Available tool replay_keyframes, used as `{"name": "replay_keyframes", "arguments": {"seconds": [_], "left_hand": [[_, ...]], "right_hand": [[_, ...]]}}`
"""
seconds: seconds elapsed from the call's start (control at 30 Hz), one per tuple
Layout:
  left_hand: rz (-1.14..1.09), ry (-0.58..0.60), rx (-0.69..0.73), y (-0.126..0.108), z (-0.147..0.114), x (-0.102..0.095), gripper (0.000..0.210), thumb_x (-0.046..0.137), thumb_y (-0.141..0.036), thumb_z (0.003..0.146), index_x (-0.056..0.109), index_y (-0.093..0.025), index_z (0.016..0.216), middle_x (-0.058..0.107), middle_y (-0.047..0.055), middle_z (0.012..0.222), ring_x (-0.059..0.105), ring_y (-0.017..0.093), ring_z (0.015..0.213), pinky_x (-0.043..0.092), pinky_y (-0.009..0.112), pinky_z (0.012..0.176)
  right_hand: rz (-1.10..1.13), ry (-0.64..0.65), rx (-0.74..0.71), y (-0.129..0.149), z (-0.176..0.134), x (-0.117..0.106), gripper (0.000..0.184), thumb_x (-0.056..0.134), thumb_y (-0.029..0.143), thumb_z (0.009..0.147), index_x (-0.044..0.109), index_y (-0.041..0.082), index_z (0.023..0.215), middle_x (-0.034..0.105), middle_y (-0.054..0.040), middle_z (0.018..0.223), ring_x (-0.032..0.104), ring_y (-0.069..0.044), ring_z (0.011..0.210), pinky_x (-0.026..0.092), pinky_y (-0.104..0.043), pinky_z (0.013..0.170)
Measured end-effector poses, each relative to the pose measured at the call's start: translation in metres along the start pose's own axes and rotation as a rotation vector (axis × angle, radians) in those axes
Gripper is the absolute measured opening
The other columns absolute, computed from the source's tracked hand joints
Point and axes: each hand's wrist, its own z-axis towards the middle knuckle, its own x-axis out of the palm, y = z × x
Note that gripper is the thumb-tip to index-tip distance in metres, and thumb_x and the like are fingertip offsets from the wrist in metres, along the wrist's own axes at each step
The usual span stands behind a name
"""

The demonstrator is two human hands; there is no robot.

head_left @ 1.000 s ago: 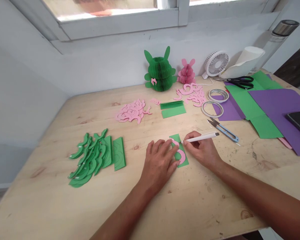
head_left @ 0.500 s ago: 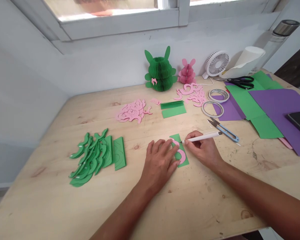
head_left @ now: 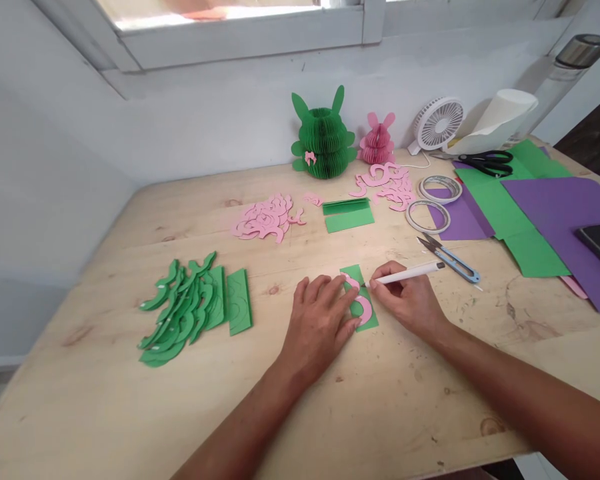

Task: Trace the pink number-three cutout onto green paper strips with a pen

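Note:
A curvy pink paper cutout point(head_left: 364, 311) lies flat on a small green paper rectangle point(head_left: 351, 271) on the wooden table. My left hand point(head_left: 320, 319) rests over its left side, fingers stretched out and pressing the cutout and paper down. In my right hand point(head_left: 409, 297) is a white pen point(head_left: 411, 273), pinched between thumb and fingers, its tip at the cutout's right edge on the green paper. Left of my hands are a green rectangle with drawn curves point(head_left: 239, 303) and a heap of green curved cutouts point(head_left: 180, 317).
Farther back lie pink cutouts point(head_left: 265, 219), folded green paper point(head_left: 349, 219) and tape rolls point(head_left: 429, 217). Thread snips point(head_left: 453, 259) are right of the pen. Paper figures point(head_left: 323, 143), a fan point(head_left: 439, 125) and black scissors point(head_left: 487, 162) stand or lie near the wall; purple sheets point(head_left: 555, 207) cover the right.
The camera view has shifted slightly. My right hand and the pen tip stay at nearly the same spot by the cutout's edge, and my left hand still presses down.

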Motion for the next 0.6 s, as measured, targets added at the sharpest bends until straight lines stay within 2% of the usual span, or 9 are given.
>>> {"name": "replay_keyframes", "arguments": {"seconds": [0.6], "left_hand": [[0.002, -0.006, 0.003, 0.0002, -0.0003, 0.0009, 0.034, 0.057, -0.028, 0.088, 0.059, -0.024, 0.122, 0.056, 0.007, 0.131, 0.047, 0.029, 0.116, 0.032, 0.053, 0.103]], "right_hand": [[-0.020, -0.002, -0.012, -0.0019, 0.0002, 0.0012, 0.008, 0.058, 0.025, 0.078, 0.058, 0.019, 0.074, 0.053, 0.0031, 0.057, 0.045, -0.011, 0.049, 0.034, -0.022, 0.046]]}}
